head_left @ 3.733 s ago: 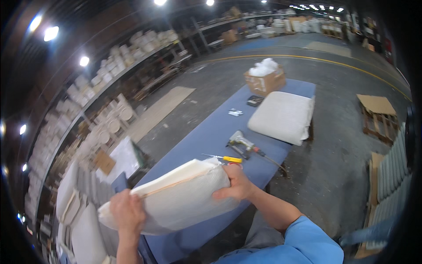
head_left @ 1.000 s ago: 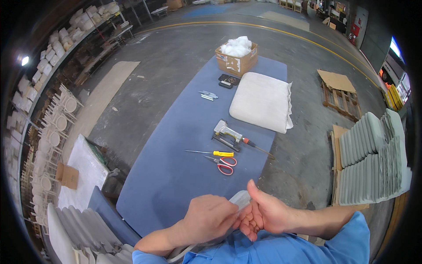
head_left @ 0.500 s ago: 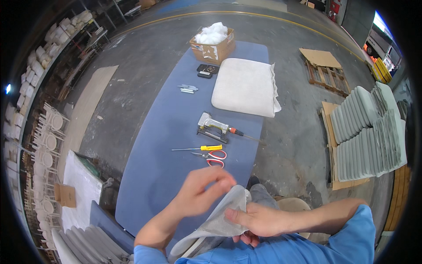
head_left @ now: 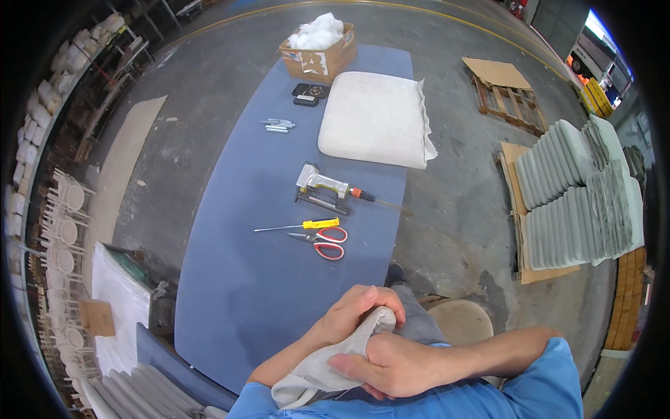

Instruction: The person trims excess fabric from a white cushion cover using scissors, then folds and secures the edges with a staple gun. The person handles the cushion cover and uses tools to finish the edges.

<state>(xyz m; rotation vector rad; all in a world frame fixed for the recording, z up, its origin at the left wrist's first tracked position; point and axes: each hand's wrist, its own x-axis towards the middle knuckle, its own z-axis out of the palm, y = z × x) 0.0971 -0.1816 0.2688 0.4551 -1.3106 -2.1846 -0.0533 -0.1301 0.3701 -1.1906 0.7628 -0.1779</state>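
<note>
Head view: left hand point(head_left: 356, 311) curled closed over the top of a grey fabric piece point(head_left: 328, 359), held close to the body at the near edge of the blue bench point(head_left: 230, 279). Right hand point(head_left: 391, 363) clamped on the same fabric from below, touching the left. Beyond on the bench: yellow screwdriver point(head_left: 300, 225), red scissors point(head_left: 323, 242), staple gun point(head_left: 321, 187), white cushion point(head_left: 373, 119).

An upholstery workshop on a factory floor: a long blue worktable point(head_left: 230, 279) carries a staple gun point(head_left: 319, 188), scissors point(head_left: 322, 243) and seat cushion point(head_left: 375, 119), with stacked cushions point(head_left: 576, 188) and chair frames point(head_left: 59, 230) around bare concrete.
</note>
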